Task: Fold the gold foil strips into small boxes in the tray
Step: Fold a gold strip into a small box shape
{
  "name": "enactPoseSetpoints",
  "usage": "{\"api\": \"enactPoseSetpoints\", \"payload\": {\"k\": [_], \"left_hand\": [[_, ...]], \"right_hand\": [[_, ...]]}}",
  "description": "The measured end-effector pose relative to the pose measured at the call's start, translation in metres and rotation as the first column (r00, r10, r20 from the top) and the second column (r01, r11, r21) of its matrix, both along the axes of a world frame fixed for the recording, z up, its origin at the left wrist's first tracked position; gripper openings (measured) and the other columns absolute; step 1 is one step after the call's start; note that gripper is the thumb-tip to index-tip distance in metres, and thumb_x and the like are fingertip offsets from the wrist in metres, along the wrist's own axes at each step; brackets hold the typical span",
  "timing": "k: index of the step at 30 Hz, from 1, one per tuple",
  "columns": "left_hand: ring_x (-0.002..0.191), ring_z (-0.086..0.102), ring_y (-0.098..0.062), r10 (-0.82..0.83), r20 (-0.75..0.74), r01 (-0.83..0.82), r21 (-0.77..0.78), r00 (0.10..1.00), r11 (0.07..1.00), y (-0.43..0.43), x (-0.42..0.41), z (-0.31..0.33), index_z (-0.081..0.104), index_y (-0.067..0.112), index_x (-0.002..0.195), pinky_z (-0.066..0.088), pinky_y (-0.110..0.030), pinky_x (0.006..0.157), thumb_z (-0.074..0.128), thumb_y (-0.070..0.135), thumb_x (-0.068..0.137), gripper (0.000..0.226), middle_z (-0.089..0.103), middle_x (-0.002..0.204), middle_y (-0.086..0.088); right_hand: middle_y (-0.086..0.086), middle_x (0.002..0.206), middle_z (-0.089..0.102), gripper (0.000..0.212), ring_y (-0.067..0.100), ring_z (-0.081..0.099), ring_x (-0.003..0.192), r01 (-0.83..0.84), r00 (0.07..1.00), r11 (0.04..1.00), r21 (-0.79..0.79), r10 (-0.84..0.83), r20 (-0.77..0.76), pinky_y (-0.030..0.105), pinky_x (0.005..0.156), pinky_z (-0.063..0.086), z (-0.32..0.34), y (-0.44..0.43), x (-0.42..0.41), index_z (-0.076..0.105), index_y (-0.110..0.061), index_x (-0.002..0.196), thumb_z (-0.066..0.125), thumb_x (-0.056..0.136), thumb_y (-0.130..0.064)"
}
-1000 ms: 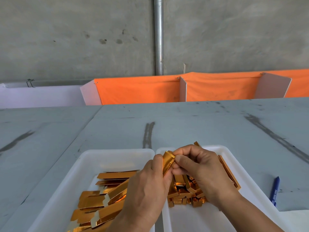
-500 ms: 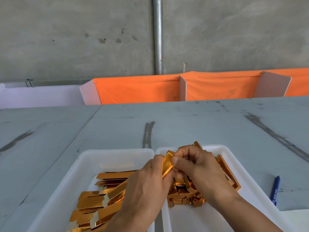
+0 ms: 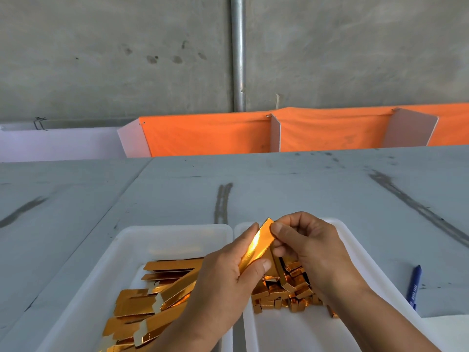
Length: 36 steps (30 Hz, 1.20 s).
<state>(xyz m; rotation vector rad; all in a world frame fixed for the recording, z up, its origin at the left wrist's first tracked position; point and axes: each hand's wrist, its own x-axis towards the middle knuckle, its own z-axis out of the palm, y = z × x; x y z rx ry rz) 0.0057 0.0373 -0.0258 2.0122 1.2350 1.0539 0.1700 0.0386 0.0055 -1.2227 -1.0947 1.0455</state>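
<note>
Head view, and I take my bearings from the right tray (image 3: pixel 291 334), a white one at the near edge of the grey table (image 3: pixel 279 189). Over that tray's left rim the two hands meet on one gold foil strip (image 3: pixel 258 246). It is held up off the tray and tilted, with its top end pointing away from me and its shiny face catching glare.

The left hand (image 3: pixel 223 283) pinches the strip's lower half between thumb and forefinger. Its other fingers are hidden behind the hand, so I cannot tell how they lie. The right hand (image 3: pixel 312 250) pinches the upper end, thumb flat on the shiny face and the other fingers curled close together behind it.

Inside the right tray, under the hands, lies a heap of small folded gold boxes (image 3: pixel 286 295). Beside the right tray's left side, rims close together, sits a second white tray (image 3: pixel 162 232) holding a loose pile of flat gold strips (image 3: pixel 152 295). Just right of the right tray a blue pen (image 3: pixel 413 288) lies on the table. Well beyond the tray, at the table's far edge, orange cloth (image 3: pixel 208 134) hangs before a concrete wall (image 3: pixel 101 59) with a metal pipe (image 3: pixel 238 54).
</note>
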Motion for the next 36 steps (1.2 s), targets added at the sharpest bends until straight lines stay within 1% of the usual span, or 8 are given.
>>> {"api": "enactPoseSetpoints", "payload": {"k": [7,10,13,18,22,26,32,36], "left_hand": [[0.094,0.052,0.016,0.010,0.020,-0.009,-0.020,1.000,1.000,-0.001,0.001,0.002,0.022,0.070,0.124,0.048,-0.008,0.066,0.054,0.057,0.083,0.053,0.050,0.084,0.037],[0.080,0.064,0.002,-0.024,0.121,0.037,-0.107,0.992,0.994,-0.001,-0.003,0.010,0.040,0.066,0.120,0.052,-0.015,0.063,0.053,0.070,0.074,0.048,0.062,0.079,0.027],[0.090,0.065,-0.007,-0.021,0.187,0.056,-0.181,0.982,0.982,0.007,-0.014,0.015,0.059,0.053,0.118,0.055,-0.024,0.079,0.043,0.078,0.076,0.051,0.066,0.092,0.020],[0.081,0.064,-0.004,0.011,0.273,0.057,-0.242,0.962,0.969,0.009,-0.016,0.014,0.065,0.050,0.106,0.052,-0.019,0.067,0.061,0.048,0.085,0.022,0.065,0.077,0.016],[0.076,0.067,-0.010,0.090,0.406,0.007,-0.233,0.909,0.972,0.013,-0.015,0.013,0.061,0.051,0.107,0.057,-0.025,0.066,0.063,0.036,0.087,0.025,0.062,0.070,0.007],[0.077,0.071,-0.016,0.169,0.542,-0.039,-0.243,0.823,0.969,0.015,-0.013,0.015,0.063,0.039,0.096,0.059,-0.035,0.062,0.065,0.021,0.088,0.019,0.065,0.077,0.002],[0.081,0.072,-0.024,0.176,0.576,-0.046,-0.233,0.798,0.971,0.014,-0.012,0.014,0.057,0.025,0.101,0.060,-0.044,0.065,0.067,0.020,0.085,0.020,0.065,0.089,-0.010],[0.083,0.072,-0.023,0.179,0.553,-0.044,-0.248,0.814,0.968,0.013,-0.011,0.016,0.056,0.024,0.103,0.060,-0.042,0.065,0.069,0.036,0.070,0.037,0.065,0.091,-0.011]], "right_hand": [[0.007,0.074,0.073,0.008,0.018,0.071,0.067,-0.001,1.000,1.000,0.009,0.001,0.020,0.028,0.072,0.059,-0.002,0.000,-0.001,0.075,-0.019,0.084,0.070,0.090,-0.019],[0.008,0.074,0.073,0.009,0.017,0.070,0.066,-0.024,1.000,1.000,0.017,0.024,0.016,0.025,0.068,0.058,0.000,0.000,0.002,0.076,-0.019,0.082,0.070,0.090,-0.019],[0.006,0.073,0.072,0.011,0.015,0.066,0.063,-0.130,0.989,0.991,0.022,0.129,0.066,0.023,0.066,0.054,0.004,-0.003,0.004,0.076,-0.022,0.081,0.070,0.090,-0.019],[0.005,0.069,0.070,0.012,0.016,0.065,0.059,-0.231,0.966,0.972,0.035,0.225,0.127,0.021,0.062,0.052,0.005,-0.007,-0.002,0.076,-0.020,0.083,0.068,0.091,-0.018],[0.003,0.065,0.068,0.015,0.017,0.063,0.056,-0.168,0.982,0.983,0.072,0.161,0.095,0.020,0.059,0.053,0.004,-0.008,-0.004,0.071,-0.019,0.096,0.065,0.090,-0.031],[0.010,0.071,0.069,0.029,0.021,0.063,0.058,-0.275,0.944,0.961,-0.035,0.276,0.181,0.025,0.059,0.054,0.001,-0.008,-0.008,0.062,-0.024,0.109,0.071,0.084,-0.038],[0.004,0.077,0.073,0.018,0.012,0.065,0.060,-0.337,0.909,0.939,-0.063,0.342,0.239,0.023,0.054,0.051,-0.005,-0.006,-0.012,0.067,-0.021,0.108,0.070,0.091,-0.018],[0.002,0.078,0.074,0.013,0.011,0.067,0.063,-0.352,0.895,0.935,-0.047,0.351,0.276,0.021,0.056,0.051,-0.004,-0.007,-0.010,0.070,-0.026,0.103,0.068,0.093,-0.018]]}}
